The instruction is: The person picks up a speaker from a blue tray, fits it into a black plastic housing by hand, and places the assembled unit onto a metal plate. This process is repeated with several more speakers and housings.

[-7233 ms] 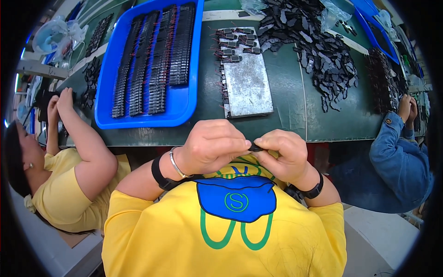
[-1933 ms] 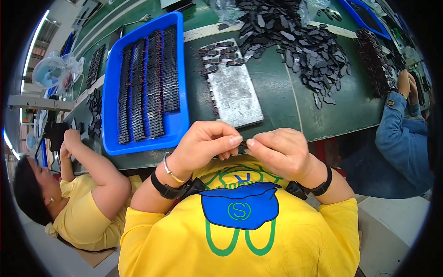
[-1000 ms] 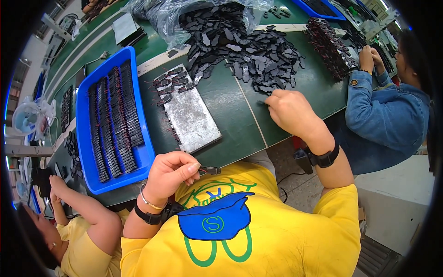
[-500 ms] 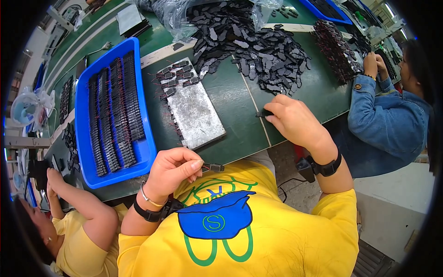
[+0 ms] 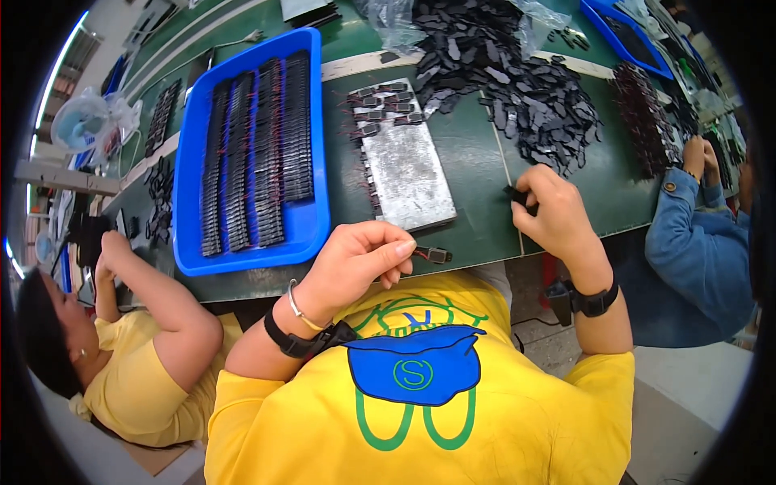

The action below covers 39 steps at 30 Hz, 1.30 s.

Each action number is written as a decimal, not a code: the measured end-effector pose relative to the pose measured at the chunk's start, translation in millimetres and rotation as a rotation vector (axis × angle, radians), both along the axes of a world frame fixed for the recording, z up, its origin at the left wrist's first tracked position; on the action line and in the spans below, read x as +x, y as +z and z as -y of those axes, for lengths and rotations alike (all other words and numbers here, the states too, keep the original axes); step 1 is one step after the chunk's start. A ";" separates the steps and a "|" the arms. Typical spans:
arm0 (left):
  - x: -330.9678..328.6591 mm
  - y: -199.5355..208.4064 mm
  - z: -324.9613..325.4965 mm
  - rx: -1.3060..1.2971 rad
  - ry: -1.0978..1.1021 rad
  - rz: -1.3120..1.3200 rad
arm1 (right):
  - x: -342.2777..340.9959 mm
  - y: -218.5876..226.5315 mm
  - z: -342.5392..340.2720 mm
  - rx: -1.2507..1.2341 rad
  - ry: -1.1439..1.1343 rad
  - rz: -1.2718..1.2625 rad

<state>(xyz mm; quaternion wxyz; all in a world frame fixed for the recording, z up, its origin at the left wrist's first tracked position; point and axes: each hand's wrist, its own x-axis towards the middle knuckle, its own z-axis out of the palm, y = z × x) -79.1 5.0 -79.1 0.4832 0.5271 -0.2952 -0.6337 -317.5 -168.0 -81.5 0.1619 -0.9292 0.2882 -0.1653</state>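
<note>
Near the table's front edge, my left hand (image 5: pixel 360 263) pinches a small black rectangular speaker-like part with red and black wires (image 5: pixel 434 255) between thumb and fingertips. The part sticks out to the right, just below the metal plate's near corner. My right hand (image 5: pixel 558 212) is closed on a small dark piece (image 5: pixel 514 194), mostly covered by the fingers, over the table in front of the black pile. Between and beyond my hands lies a grey metal plate (image 5: pixel 412 182). Several similar wired parts (image 5: pixel 396 107) rest on its far end, and more line its left side.
A blue tray (image 5: pixel 184 202) with rows of black wired parts stands left of the plate. A heap of flat black pieces (image 5: pixel 517 89) spreads at the back. One co-worker (image 5: pixel 153 364) sits at left, another (image 5: pixel 699 242) at right. Stacked wired parts (image 5: pixel 638 117) stand at far right.
The whole view has shifted, so the table appears further right. My left hand has brought its part slightly closer to the plate. Both hands keep their grip.
</note>
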 end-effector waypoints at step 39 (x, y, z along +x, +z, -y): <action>0.0 -5.5 1.0 -0.051 -0.050 -0.015 | 43.4 2.1 -74.9 -0.058 0.349 0.394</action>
